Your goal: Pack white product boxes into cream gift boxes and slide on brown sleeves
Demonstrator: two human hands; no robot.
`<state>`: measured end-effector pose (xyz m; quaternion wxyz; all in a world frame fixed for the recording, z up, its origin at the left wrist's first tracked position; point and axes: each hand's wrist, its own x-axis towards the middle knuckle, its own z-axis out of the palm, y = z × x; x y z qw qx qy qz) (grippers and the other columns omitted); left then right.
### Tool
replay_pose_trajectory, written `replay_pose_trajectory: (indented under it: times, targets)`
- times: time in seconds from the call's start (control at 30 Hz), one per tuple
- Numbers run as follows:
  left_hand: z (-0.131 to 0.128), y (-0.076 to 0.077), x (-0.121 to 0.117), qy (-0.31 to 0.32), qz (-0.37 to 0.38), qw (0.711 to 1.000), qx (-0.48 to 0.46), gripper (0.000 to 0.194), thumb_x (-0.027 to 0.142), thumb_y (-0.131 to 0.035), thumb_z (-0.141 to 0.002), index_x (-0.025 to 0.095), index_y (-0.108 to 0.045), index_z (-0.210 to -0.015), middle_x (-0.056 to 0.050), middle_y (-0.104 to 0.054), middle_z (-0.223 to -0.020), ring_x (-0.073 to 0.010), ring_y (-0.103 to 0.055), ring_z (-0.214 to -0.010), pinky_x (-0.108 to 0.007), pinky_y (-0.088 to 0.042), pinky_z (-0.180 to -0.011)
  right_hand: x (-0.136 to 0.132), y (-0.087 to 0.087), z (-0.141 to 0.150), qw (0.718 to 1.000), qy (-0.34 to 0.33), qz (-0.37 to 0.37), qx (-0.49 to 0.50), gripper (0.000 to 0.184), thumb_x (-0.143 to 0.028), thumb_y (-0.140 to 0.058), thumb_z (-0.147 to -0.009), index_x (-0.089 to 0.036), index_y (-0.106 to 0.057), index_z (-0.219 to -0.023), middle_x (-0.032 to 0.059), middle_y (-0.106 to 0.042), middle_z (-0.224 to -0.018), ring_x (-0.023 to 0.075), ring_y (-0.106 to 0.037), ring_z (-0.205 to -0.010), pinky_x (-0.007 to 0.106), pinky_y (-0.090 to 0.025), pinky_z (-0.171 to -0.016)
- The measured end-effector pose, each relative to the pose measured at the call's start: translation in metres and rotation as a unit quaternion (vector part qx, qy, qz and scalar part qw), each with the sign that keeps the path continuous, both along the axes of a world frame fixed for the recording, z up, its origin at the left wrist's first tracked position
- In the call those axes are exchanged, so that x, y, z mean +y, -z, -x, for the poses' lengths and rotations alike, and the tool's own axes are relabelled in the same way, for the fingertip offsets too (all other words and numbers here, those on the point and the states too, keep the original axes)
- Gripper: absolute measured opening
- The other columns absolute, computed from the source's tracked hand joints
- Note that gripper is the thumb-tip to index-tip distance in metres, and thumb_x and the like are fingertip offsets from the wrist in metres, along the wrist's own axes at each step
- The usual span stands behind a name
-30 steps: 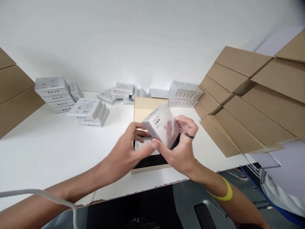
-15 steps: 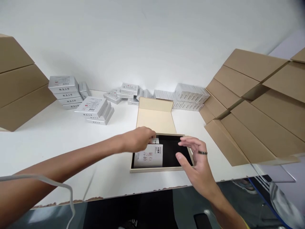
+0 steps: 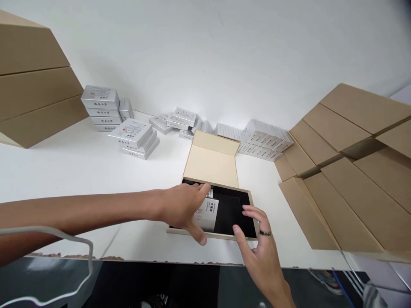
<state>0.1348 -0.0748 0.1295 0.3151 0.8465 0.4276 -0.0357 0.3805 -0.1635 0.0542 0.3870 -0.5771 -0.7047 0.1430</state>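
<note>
Clock dirs from the open box. White tbl (image 3: 80, 171) runs L to R, its front edge (image 3: 112, 258) chipped brown in spots, nearest at 6. Pale, plain wall (image 3: 205, 51) behind at 12. Brown ctns (image 3: 35, 81) stacked at 10; more ctns (image 3: 349, 184) lean in a big bank at 2–3, dark gaps btw some. Silver bxs: tall stack (image 3: 101, 107) at 10, shorter stack (image 3: 136, 137) just in front, loose pile (image 3: 184, 116) at 11, neat 2-tier block (image 3: 265, 137) at 1. White cable (image 3: 91, 256) loops at 8. Past the edge, dk grey floor (image 3: 237, 286); part of a shoe (image 3: 327, 284) at 4–5.

Open box (image 3: 229, 218) sits near tbl front, lid (image 3: 210, 164) laid back at 12, black inside. Printed bx (image 3: 210, 216) in its L half, another bx (image 3: 210, 193) partly seen behind.

L hand (image 3: 184, 205) over that half, thumb splayed wide near front rim; far fingertips hidden, can't tell if touching. R hand (image 3: 261, 244), ringed, at 4, fingers & thumb well apart, holding nothing.
</note>
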Motion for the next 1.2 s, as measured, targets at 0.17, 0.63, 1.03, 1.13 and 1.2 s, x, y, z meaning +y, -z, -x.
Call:
replay_pose_trajectory:
  times: [0.17,0.63,1.03,1.13,1.2]
  targets:
    - [-0.011,-0.005,-0.002,-0.024,0.002,0.999,0.021,0.093,0.059,-0.094,-0.059,0.012,-0.049,-0.127,-0.02,-0.067,-0.116,-0.0406,-0.06,-0.111,-0.034,-0.048,-0.079,-0.001,0.004,0.001,0.999,0.007,0.005,-0.031,0.03,-0.044,-0.058,-0.101,-0.029,-0.05,-0.125,0.0102,-0.056,-0.138,0.0271,-0.055,-0.13,0.054,-0.051,-0.104]
    - [0.002,0.008,-0.004,0.027,-0.014,0.995,-0.095,0.049,0.053,-0.089,-0.075,0.019,-0.055,-0.085,-0.002,-0.061,-0.079,-0.0213,-0.058,-0.071,-0.028,-0.035,-0.057,0.038,-0.054,0.013,0.954,-0.152,0.224,-0.127,0.039,-0.058,-0.038,-0.106,-0.028,-0.06,-0.118,0.0052,-0.065,-0.125,0.025,-0.06,-0.121,0.047,-0.049,-0.106]
    - [0.083,0.004,0.012,-0.369,0.089,0.811,-0.445,0.052,0.071,-0.065,-0.09,0.019,-0.067,-0.093,-0.005,-0.067,-0.079,-0.0184,-0.061,-0.066,-0.024,-0.047,-0.053,0.067,-0.056,0.067,0.925,-0.184,0.281,-0.176,0.08,-0.067,-0.065,-0.089,-0.021,-0.04,-0.149,0.015,-0.05,-0.152,0.0345,-0.051,-0.141,0.051,-0.047,-0.112]
    - [0.093,0.016,0.021,-0.445,0.169,0.714,-0.513,0.046,0.063,-0.058,-0.099,0.018,-0.07,-0.099,-0.009,-0.073,-0.086,-0.0218,-0.069,-0.073,-0.029,-0.057,-0.06,0.065,-0.055,0.077,0.922,-0.172,0.274,-0.214,0.084,-0.074,-0.063,-0.086,-0.021,-0.043,-0.148,0.0169,-0.05,-0.152,0.0395,-0.061,-0.127,0.051,-0.055,-0.094]
    - [0.095,0.019,0.023,-0.469,0.186,0.673,-0.541,0.041,0.054,-0.053,-0.105,0.017,-0.071,-0.104,-0.01,-0.075,-0.09,-0.022,-0.072,-0.077,-0.03,-0.062,-0.067,0.067,-0.053,0.081,0.922,-0.167,0.254,-0.239,0.079,-0.08,-0.052,-0.089,-0.021,-0.05,-0.143,0.0178,-0.054,-0.148,0.0378,-0.069,-0.106,0.049,-0.056,-0.079]
